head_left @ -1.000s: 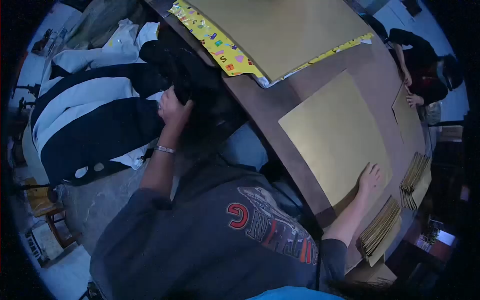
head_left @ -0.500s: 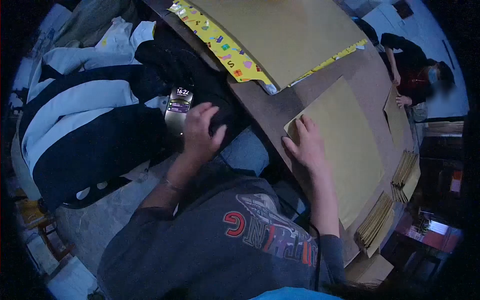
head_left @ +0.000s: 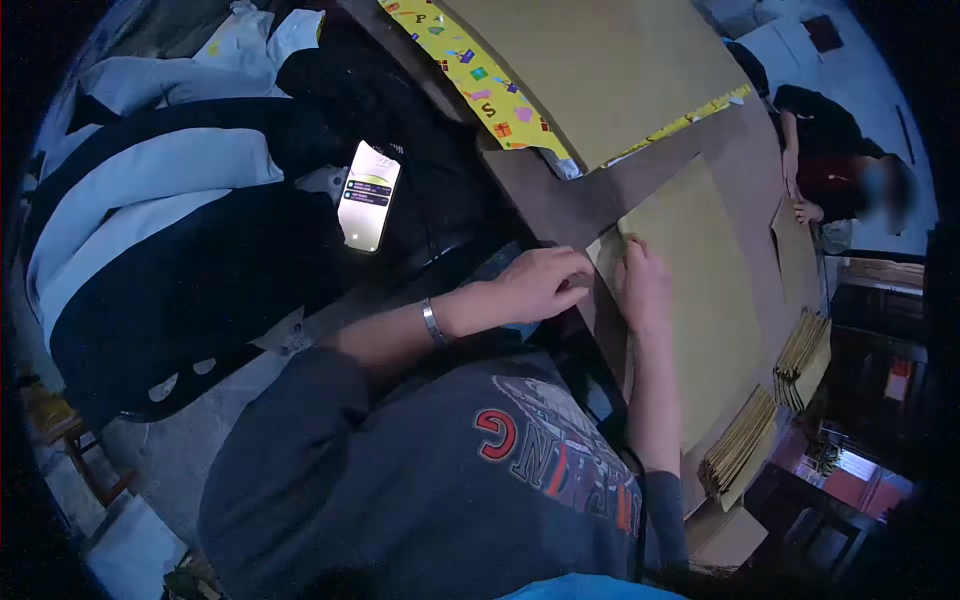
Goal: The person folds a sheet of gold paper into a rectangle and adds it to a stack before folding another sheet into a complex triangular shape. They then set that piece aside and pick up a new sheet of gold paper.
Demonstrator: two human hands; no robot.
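A large sheet of brown paper (head_left: 705, 300) lies along the near side of the table. My right hand (head_left: 643, 285) is at its left edge, fingers curled over it near a corner that looks bent up. Close beside it, my left hand (head_left: 548, 282) hovers at the table edge, fingers loosely bent and thumb apart, with nothing visible in it. A metal band (head_left: 432, 322) circles the left wrist. The phone (head_left: 369, 200), screen lit, rests on dark cloth to the left.
Brown sheets (head_left: 600, 80) on yellow printed wrapping (head_left: 480, 80) cover the table's far part. Two folded brown paper bundles (head_left: 740, 440) (head_left: 803, 350) stand at the right edge. Across the table, a person (head_left: 830, 150) handles another brown sheet (head_left: 793, 245). Black and white clothing (head_left: 160, 270) is piled at left.
My left hand has moved right, from beside the phone to the table edge near my right hand. The phone screen is brighter. My right hand has shifted slightly and the sheet's corner is now bent.
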